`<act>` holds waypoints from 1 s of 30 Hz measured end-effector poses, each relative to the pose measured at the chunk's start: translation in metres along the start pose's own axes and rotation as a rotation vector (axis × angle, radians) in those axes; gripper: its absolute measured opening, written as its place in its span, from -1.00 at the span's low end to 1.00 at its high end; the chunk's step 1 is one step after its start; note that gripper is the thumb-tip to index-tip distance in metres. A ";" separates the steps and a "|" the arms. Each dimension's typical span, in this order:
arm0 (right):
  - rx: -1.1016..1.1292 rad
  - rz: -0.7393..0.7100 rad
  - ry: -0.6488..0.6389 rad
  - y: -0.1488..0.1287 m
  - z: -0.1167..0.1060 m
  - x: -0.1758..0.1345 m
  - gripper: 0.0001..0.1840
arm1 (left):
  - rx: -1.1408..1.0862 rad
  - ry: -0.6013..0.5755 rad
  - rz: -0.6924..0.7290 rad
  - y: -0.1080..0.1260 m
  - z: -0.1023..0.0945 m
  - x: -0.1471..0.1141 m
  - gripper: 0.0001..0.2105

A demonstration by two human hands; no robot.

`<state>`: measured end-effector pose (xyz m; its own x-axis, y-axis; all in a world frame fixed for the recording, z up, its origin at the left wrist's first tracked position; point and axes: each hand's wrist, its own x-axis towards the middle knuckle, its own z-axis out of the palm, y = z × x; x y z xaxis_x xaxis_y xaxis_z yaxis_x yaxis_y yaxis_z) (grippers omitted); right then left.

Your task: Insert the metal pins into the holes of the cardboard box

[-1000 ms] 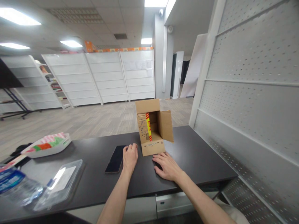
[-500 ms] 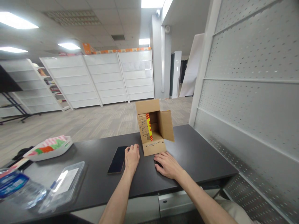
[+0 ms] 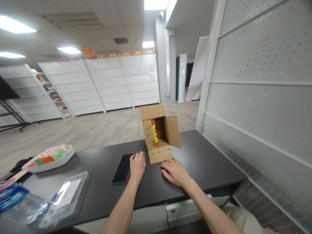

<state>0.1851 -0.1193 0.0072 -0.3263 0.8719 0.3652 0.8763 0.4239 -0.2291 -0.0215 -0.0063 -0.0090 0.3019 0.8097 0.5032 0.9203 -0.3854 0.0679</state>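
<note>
On the dark tabletop [image 3: 151, 191], my left hand [image 3: 137, 165] rests with its fingers curled under, between the phone and the box. Nothing shows in it. A black phone [image 3: 122, 169] lies face up just left of it. My right hand [image 3: 174, 172] lies palm down, fingers stretched and a little apart, by the front flap of a cardboard box [image 3: 149, 135]. The box stands with its opening towards me and its flaps spread. Yellow and red tape [image 3: 155, 133] runs down its left edge. The inside is partly in shadow; no contents show.
At the left are a white tray [image 3: 52, 166] with a colourful wrapper, a clear plastic case [image 3: 65, 198] and a water bottle [image 3: 21, 203]. A perforated white panel [image 3: 243, 113] stands along the right side. White shelving [image 3: 97, 84] is beyond the table.
The view has shifted slightly. Both hands, the phone and the box keep the same places on the table.
</note>
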 end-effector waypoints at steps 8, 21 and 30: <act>0.015 0.008 0.030 0.002 0.001 -0.001 -0.74 | 0.010 -0.032 -0.012 0.001 -0.002 0.000 -0.74; 0.007 0.000 0.082 0.003 0.004 -0.002 -0.72 | -0.005 -0.087 -0.026 0.002 -0.007 0.002 -0.77; 0.028 0.024 0.100 0.006 0.008 -0.003 -0.71 | 0.014 -0.091 -0.043 0.002 -0.004 0.002 -0.76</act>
<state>0.1880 -0.1176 -0.0028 -0.2668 0.8537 0.4471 0.8728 0.4108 -0.2635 -0.0198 -0.0075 -0.0040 0.2827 0.8623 0.4200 0.9361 -0.3436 0.0754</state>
